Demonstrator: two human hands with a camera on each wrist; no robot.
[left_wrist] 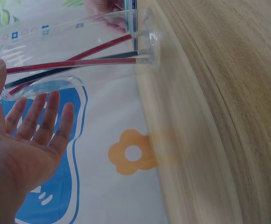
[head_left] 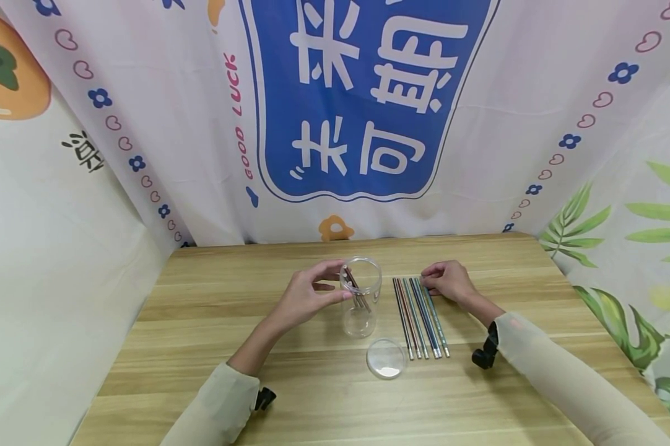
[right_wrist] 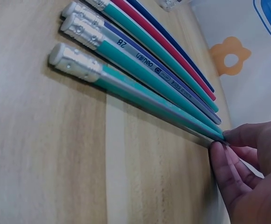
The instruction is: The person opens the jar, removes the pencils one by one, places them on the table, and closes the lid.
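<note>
A clear plastic jar [head_left: 360, 327] stands upright on the table. Inside it lean red pencils [left_wrist: 100, 61] and a dark pencil [left_wrist: 37, 78], eraser ends at the bottom. My left hand [head_left: 304, 297] is at the jar's upper left side, thumb and fingertips at the rim, with fingers mostly straight in the left wrist view. To the jar's right lies a row of pencils [head_left: 408, 316], eraser ends toward me. At the row's right edge, my right hand [head_left: 449, 282] pinches the far end of a green pencil [right_wrist: 140, 95] between thumb and fingers.
A round clear lid [head_left: 386, 359] lies on the wooden table [head_left: 212, 328] in front of the jar, close to the pencils' eraser ends. A printed cloth [head_left: 201, 124] hangs behind the table's back edge. Black straps [head_left: 485, 353] show at both wrists.
</note>
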